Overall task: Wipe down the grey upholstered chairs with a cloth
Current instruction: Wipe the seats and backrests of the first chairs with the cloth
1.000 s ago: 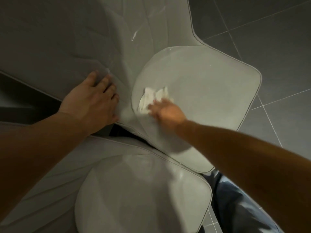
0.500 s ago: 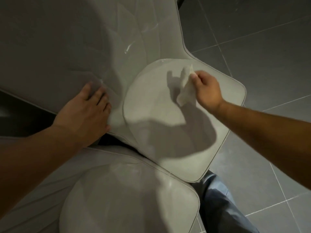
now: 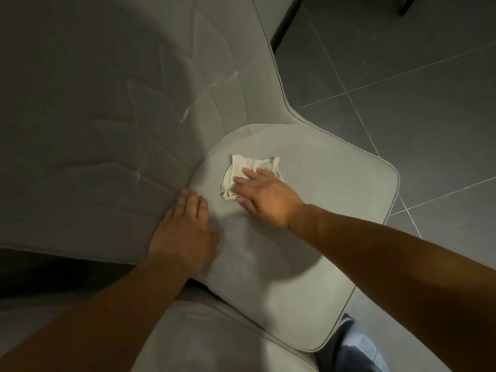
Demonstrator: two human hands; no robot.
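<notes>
My right hand (image 3: 264,196) lies flat on the cloth (image 3: 251,174), fingers straight, pressing it down on the seat (image 3: 308,237) of the grey chair. I am not squeezing the cloth, only pushing on it. The cloth sits in the back part of the seat, near where the seat meets the chair back (image 3: 120,116). Most of the cloth pokes out past my fingertips, toward the back edge. My left hand (image 3: 185,232) is flat too, and holds nothing. It rests at the seat's left edge, where the chair back comes down, and I think it keeps the chair from sliding. My right hand is the one on the cloth, so it should do the wiping. The big bare part of the seat lies toward the front edge and the right edge, so I think I should pull the cloth that way next. A second grey chair (image 3: 214,345) is right below, not wiped in this view.
</notes>
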